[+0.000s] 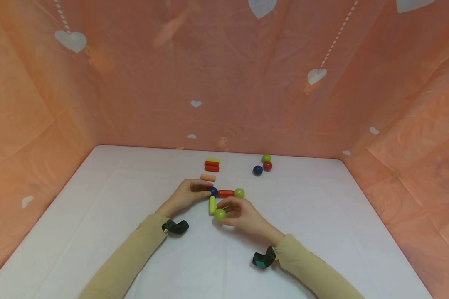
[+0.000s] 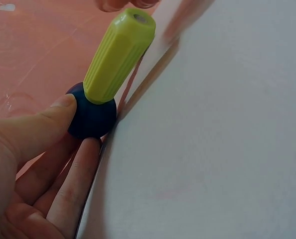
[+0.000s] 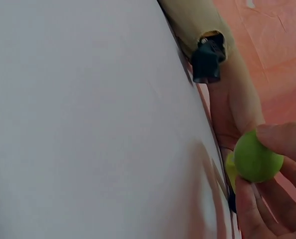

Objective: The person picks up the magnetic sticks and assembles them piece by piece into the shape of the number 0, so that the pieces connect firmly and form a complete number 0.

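Observation:
My left hand (image 1: pixel 186 195) pinches a dark blue ball (image 2: pixel 94 115) between thumb and fingers. A yellow-green ribbed rod (image 2: pixel 119 57) is joined to that ball and points toward me in the head view. From the same ball a red rod (image 1: pixel 225 193) runs right to a green ball (image 1: pixel 239 192). My right hand (image 1: pixel 243 214) holds another green ball (image 3: pixel 258 156) between thumb and fingertips, close by the near end of the yellow-green rod. Whether this ball touches the rod I cannot tell.
Behind my left hand lie an orange rod (image 1: pixel 208 177), two red rods (image 1: pixel 211 168) and a yellow-green rod (image 1: pixel 212 160). Farther right sit a blue ball (image 1: pixel 257 170), a red ball (image 1: pixel 267 166) and a green ball (image 1: pixel 266 158). Orange cloth (image 1: pixel 224 74) encloses the white table (image 1: pixel 303 199).

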`<move>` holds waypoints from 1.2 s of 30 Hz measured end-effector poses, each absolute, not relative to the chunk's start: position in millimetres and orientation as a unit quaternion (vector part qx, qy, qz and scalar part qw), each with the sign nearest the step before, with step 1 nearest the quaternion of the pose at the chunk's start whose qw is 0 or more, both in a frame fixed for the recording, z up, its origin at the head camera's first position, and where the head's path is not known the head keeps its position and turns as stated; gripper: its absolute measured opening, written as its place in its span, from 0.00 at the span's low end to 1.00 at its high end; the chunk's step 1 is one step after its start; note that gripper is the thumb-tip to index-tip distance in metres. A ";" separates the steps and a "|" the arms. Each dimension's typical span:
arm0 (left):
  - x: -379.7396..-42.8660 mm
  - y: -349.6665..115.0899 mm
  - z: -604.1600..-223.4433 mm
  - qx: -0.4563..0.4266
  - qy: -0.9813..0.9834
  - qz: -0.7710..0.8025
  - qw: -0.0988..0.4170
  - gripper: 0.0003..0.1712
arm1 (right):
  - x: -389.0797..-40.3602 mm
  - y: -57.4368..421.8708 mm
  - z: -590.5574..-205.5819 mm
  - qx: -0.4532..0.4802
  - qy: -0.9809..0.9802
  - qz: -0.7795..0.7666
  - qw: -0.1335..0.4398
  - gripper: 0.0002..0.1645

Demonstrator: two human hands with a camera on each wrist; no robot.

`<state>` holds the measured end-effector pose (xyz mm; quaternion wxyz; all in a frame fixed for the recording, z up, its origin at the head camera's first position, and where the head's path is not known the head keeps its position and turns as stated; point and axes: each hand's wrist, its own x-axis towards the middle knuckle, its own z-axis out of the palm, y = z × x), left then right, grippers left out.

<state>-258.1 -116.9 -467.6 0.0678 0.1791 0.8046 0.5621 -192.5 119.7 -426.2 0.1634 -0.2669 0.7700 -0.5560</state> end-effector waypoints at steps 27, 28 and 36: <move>-257.2 -118.6 -465.8 0.191 0.795 0.571 0.075 0.17 | -170.0 94.2 -414.1 -0.221 0.812 -0.530 0.106 0.21; -257.2 -118.6 -465.6 0.192 0.795 0.571 0.074 0.17 | -168.8 93.8 -411.9 -0.221 0.813 -0.529 0.105 0.21; -257.9 -118.8 -466.5 0.193 0.794 0.572 0.073 0.18 | -167.5 93.8 -409.5 -0.227 0.813 -0.525 0.103 0.21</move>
